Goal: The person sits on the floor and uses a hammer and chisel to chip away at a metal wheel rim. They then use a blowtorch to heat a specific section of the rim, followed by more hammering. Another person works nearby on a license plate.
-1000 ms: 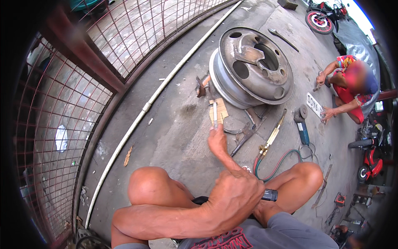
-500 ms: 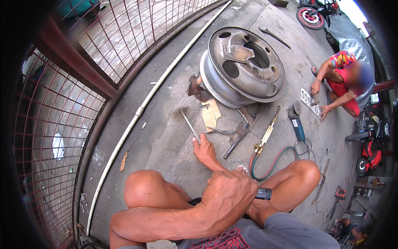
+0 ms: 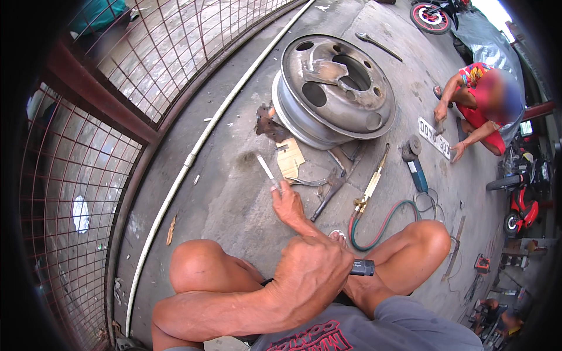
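My right hand [image 3: 288,203] reaches forward, fingers closed round a thin pale metal rod [image 3: 265,167]. The rod slants up-left, its tip low beside a dark powdery patch [image 3: 248,158] on the concrete. Closer to my body, my left hand [image 3: 316,266] makes a fist that crosses over my right forearm; what its fingers wrap is hidden. A black, rounded piece [image 3: 363,267] shows just past its knuckles. Beyond the rod, a piece of cardboard [image 3: 289,159] and a rusty scrap [image 3: 270,126] lie against a steel wheel rim [image 3: 336,90].
Pliers-like tongs [image 3: 310,182], a gas torch [image 3: 370,188] with red and green hoses, and an angle grinder [image 3: 415,167] lie right of the rod. A wrench [image 3: 377,45] is farther off. A crouching person [image 3: 483,111] handles a plate [image 3: 434,138]. A pipe [image 3: 190,159] runs along the mesh fence [image 3: 88,175].
The view has shifted slightly, moving the floor items left. The rod's tip now sits a little right of the dark patch. Both my hands keep their grip.
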Motion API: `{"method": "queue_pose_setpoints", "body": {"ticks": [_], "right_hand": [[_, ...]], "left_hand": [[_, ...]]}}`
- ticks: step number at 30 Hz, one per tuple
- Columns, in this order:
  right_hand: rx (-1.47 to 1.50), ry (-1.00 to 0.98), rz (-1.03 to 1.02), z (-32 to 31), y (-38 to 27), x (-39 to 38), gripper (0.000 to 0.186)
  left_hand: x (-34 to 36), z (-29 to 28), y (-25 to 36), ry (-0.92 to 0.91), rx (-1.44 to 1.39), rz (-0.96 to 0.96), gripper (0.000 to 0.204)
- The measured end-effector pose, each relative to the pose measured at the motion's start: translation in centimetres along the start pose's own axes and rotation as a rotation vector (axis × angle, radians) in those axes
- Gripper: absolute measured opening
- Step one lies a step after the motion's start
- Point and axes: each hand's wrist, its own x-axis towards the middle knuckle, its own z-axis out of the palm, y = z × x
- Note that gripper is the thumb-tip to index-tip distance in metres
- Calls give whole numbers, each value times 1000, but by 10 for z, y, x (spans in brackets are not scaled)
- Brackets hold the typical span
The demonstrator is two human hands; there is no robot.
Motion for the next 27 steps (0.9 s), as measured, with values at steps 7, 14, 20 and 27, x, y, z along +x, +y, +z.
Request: {"method": "queue_pose_setpoints", "body": {"ticks": [7, 14, 20, 27], "right_hand": [[-70, 178, -177, -26, -42, 37, 33], [-420, 84, -156, -85, -35, 115, 35], [-473, -279, -221, -131, -75, 109, 35], [-703, -381, -310, -186, -77, 91, 39]], "left_hand": [[6, -7, 1, 28, -32, -7, 34], [13, -6, 1, 98, -130, 54, 30], [12, -6, 4, 27, -84, 49, 19], [13, -4, 11, -6, -105, 77, 16]]}}
